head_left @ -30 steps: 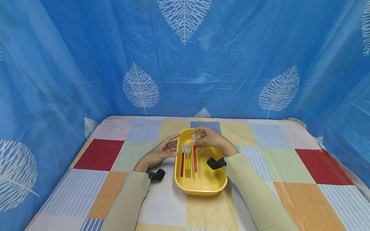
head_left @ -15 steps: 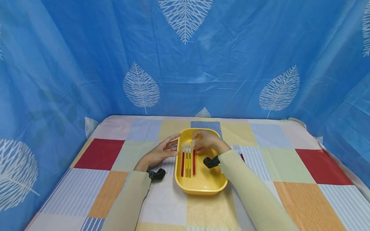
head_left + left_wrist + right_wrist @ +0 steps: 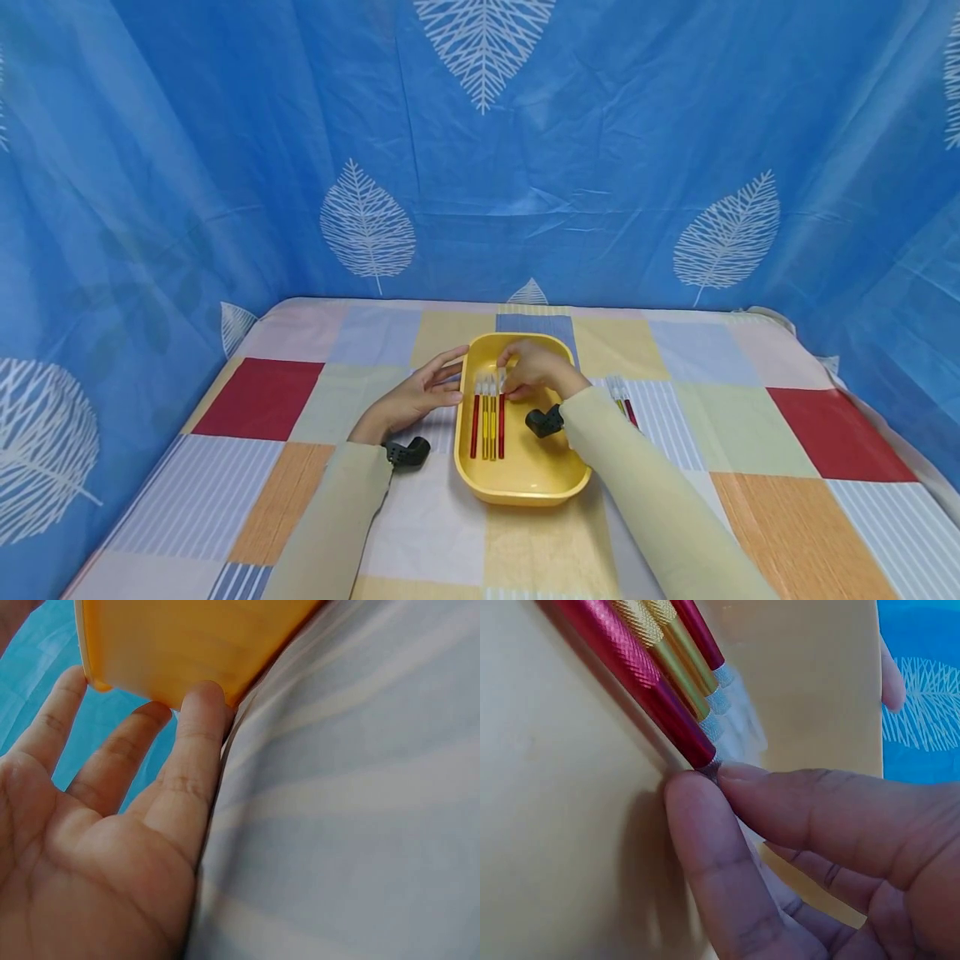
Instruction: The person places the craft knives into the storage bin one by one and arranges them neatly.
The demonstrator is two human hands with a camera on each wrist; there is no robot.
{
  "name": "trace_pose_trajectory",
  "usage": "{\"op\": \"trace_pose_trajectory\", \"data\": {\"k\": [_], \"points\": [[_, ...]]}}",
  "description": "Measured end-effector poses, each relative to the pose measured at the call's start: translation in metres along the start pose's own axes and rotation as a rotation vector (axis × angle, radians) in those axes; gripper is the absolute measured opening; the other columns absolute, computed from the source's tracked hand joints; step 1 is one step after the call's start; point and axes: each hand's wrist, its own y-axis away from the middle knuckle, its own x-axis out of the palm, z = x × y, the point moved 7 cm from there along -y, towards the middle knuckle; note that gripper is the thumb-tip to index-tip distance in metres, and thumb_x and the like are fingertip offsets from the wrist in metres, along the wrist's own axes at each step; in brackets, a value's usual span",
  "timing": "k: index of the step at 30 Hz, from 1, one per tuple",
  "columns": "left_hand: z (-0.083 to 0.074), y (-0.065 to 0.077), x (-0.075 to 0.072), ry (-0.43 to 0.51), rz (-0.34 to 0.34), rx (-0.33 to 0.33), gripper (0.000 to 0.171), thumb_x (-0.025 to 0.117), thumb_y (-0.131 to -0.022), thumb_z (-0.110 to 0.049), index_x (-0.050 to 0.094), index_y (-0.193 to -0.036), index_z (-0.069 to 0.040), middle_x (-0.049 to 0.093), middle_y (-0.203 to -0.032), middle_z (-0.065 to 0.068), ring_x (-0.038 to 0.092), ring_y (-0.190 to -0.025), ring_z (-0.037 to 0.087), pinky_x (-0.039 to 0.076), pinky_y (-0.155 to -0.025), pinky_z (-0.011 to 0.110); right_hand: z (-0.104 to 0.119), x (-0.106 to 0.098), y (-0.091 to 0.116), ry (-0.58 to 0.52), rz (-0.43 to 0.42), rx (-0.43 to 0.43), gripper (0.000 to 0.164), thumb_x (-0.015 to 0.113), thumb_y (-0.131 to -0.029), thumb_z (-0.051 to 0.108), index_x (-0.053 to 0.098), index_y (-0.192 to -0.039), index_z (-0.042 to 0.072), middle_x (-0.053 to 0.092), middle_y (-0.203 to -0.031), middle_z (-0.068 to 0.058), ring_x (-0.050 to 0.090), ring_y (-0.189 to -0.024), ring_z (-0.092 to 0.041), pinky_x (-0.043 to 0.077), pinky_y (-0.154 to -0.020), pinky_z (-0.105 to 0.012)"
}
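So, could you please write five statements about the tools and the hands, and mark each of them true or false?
1. The yellow tray holds a row of four slim tools. True.
2. Both ends of the row are green. False: both are red, with two gold tools between.
3. The right hand pinches a red tool. True.
4. Every tool lies in the tray. False: more tools lie on the patchwork cloth, right of the tray.
5. The left hand touches the tray from outside. True.
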Motion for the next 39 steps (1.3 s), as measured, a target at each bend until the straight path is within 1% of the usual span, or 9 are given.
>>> {"op": "trace_pose_trajectory", "data": {"k": [6,18,23,25,29,31,34,37,39], "points": [[-0.001,0.0,0.0,0.0,-0.003,-0.004,0.084,0.069,-0.105,-0.007,0.022,-0.174,-0.013,0.026,-0.175,0.024,0.031,-0.16,0.045,0.034,-0.126,0.056,0.0,0.0,-0.002,0.01,-0.002,0.004,0.036,0.072,-0.092,-0.017,0.06,-0.124,-0.008,0.064,-0.104,-0.02,0.065,-0.06,-0.015,0.064,-0.064,-0.025],[0.0,0.001,0.002,0.004,-0.003,-0.004,0.084,0.068,-0.105,-0.006,0.021,-0.174,-0.012,0.026,-0.176,0.024,0.031,-0.16,0.044,0.036,-0.126,0.055,-0.003,0.002,-0.003,0.03,-0.002,0.009,0.036,0.073,-0.092,-0.017,0.061,-0.126,-0.009,0.065,-0.107,-0.021,0.066,-0.062,-0.015,0.064,-0.064,-0.025],[0.001,0.001,0.002,0.008,0.001,0.003,0.083,0.067,-0.106,-0.006,0.021,-0.174,-0.012,0.026,-0.175,0.024,0.031,-0.16,0.045,0.036,-0.126,0.054,-0.001,0.001,0.001,0.034,0.008,0.008,0.043,0.074,-0.091,-0.015,0.06,-0.132,-0.009,0.064,-0.113,-0.021,0.066,-0.062,-0.014,0.063,-0.064,-0.024],[0.001,0.001,0.001,0.005,0.001,0.006,0.083,0.068,-0.106,-0.006,0.021,-0.174,-0.012,0.026,-0.175,0.024,0.031,-0.16,0.045,0.036,-0.126,0.054,0.0,-0.001,0.003,0.037,0.016,0.003,0.046,0.073,-0.093,-0.012,0.058,-0.136,-0.009,0.066,-0.11,-0.021,0.066,-0.062,-0.014,0.063,-0.064,-0.024],[0.0,0.0,0.001,0.001,-0.001,0.011,0.084,0.068,-0.105,-0.006,0.021,-0.174,-0.012,0.027,-0.175,0.025,0.031,-0.159,0.045,0.036,-0.125,0.054,0.006,-0.007,0.009,0.074,0.007,-0.04,0.045,0.071,-0.1,-0.001,0.057,-0.141,-0.009,0.071,-0.097,-0.018,0.069,-0.066,-0.015,0.065,-0.069,-0.028],[0.0,0.0,0.0,0.003,0.0,0.012,0.084,0.068,-0.105,-0.006,0.021,-0.174,-0.011,0.026,-0.175,0.025,0.031,-0.159,0.046,0.036,-0.125,0.055,0.009,-0.01,0.012,0.082,0.0,-0.07,0.044,0.071,-0.102,0.004,0.058,-0.142,-0.008,0.072,-0.092,-0.017,0.072,-0.071,-0.019,0.066,-0.072,-0.032],[0.001,0.0,0.0,0.004,-0.002,0.011,0.084,0.068,-0.105,-0.006,0.021,-0.174,-0.011,0.026,-0.175,0.025,0.031,-0.159,0.046,0.036,-0.125,0.055,0.014,-0.012,0.018,0.062,0.009,-0.132,0.044,0.072,-0.103,0.008,0.059,-0.142,-0.007,0.072,-0.097,-0.017,0.075,-0.082,-0.027,0.068,-0.08,-0.039],[0.001,0.0,0.0,0.001,-0.005,0.008,0.084,0.068,-0.105,-0.006,0.021,-0.174,-0.012,0.026,-0.175,0.025,0.031,-0.159,0.046,0.036,-0.125,0.056,0.021,-0.015,0.026,0.056,0.034,-0.236,0.043,0.07,-0.104,0.01,0.059,-0.143,-0.007,0.069,-0.106,-0.018,0.074,-0.095,-0.033,0.066,-0.089,-0.045],[0.001,0.0,0.001,-0.005,-0.006,0.005,0.083,0.068,-0.106,-0.006,0.021,-0.174,-0.012,0.026,-0.175,0.025,0.03,-0.16,0.045,0.035,-0.126,0.056,0.026,-0.017,0.034,0.061,0.04,-0.31,0.042,0.069,-0.106,0.01,0.059,-0.144,-0.007,0.068,-0.111,-0.018,0.073,-0.102,-0.035,0.065,-0.093,-0.047]]}}
